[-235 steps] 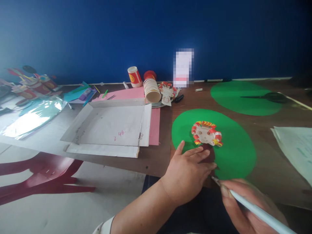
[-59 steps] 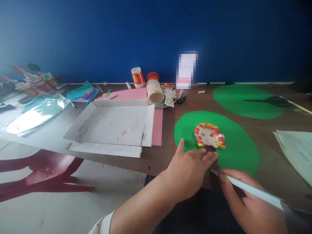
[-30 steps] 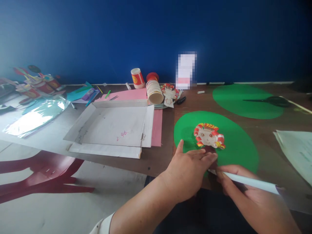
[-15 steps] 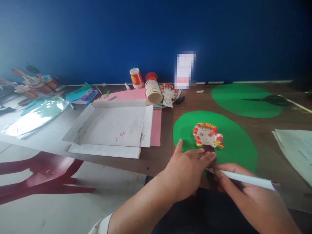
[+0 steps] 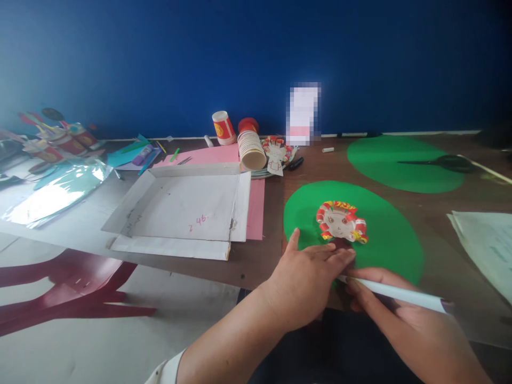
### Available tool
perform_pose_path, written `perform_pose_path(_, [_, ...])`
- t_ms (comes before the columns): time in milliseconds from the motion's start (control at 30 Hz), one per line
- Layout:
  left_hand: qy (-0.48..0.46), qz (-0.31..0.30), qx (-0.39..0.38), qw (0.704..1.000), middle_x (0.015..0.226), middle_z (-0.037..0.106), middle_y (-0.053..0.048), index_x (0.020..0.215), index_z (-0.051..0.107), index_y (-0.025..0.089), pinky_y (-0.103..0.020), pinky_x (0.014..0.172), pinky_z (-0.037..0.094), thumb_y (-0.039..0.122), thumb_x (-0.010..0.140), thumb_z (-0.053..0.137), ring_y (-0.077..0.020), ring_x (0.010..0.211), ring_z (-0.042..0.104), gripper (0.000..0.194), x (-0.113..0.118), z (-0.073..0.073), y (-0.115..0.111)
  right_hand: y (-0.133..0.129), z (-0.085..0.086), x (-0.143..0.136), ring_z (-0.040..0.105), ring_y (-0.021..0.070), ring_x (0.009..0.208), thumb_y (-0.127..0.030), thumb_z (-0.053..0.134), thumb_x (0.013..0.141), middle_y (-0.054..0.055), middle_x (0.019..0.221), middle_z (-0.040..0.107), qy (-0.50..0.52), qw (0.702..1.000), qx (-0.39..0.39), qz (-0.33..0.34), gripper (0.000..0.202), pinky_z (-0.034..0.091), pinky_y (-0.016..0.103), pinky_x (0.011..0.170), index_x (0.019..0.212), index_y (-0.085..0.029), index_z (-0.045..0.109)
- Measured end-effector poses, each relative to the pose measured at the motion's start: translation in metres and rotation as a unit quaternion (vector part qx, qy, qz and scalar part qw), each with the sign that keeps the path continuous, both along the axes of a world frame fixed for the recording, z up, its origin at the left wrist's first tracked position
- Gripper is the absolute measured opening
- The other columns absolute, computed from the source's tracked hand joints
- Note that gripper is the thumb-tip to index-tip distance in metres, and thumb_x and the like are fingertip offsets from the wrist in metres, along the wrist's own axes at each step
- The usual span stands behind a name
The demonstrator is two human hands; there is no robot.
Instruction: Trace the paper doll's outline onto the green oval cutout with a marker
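Observation:
My left hand (image 5: 306,288) lies flat with its fingers spread, pressing on a green paper disc (image 5: 394,240) at the table's front edge. Its fingertips cover part of a dark maroon piece (image 5: 344,245) on the disc. Just above is a paper-cup face (image 5: 341,226) with a drawn face and curled red and yellow strips around it. My right hand (image 5: 424,330) is closed around a white marker pen (image 5: 404,292) with a dark end. The pen slants, its tip down beside my left fingertips. What the tip touches is partly hidden.
A second green disc (image 5: 376,165) with black-handled scissors (image 5: 452,164) lies behind. To the left are a white box lid (image 5: 180,205) on pink paper, stacked paper cups (image 5: 253,149), another cup (image 5: 224,128) and tool-filled cups. A red chair (image 5: 80,282) stands below left.
The right hand and the pen have shifted slightly to the left, towards the left fingertips. My left hand and the paper face stay in place.

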State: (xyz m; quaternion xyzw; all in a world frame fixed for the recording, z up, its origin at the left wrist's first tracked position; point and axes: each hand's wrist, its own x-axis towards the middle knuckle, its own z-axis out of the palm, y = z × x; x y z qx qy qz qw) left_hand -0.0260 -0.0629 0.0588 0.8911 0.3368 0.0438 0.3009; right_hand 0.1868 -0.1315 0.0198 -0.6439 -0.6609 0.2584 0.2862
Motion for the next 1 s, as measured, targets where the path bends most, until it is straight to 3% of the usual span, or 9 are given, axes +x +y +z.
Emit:
perform_pose_path(733, [-0.007,0.002,0.002,1.000,0.164,0.052,-0.016,0.163,0.042,0.018,-0.069,0.132,0.009,0.008,0.103,0.048,-0.0215,0.158,0.042,0.061,0.000,-0.001,0.000,0.000,-0.003,-0.006,0.081,0.0202,0.069,-0.054,0.062,0.097,-0.001,0.085,0.084,0.017,1.000,0.007,-0.010,0.032,0.064,0.023,0.061,0.103,-0.030,0.081])
perform_pose_path(1000, [-0.010,0.003,0.003,1.000,0.163,0.053,-0.016,0.163,0.043,0.017,-0.069,0.132,0.008,0.010,0.104,0.049,-0.0217,0.158,0.042,0.059,-0.001,-0.003,-0.001,0.001,0.000,-0.012,0.079,0.0178,0.064,-0.050,0.063,0.095,-0.003,0.078,0.083,0.008,0.999,0.041,-0.015,0.027,0.062,0.020,0.058,0.099,-0.030,0.081])
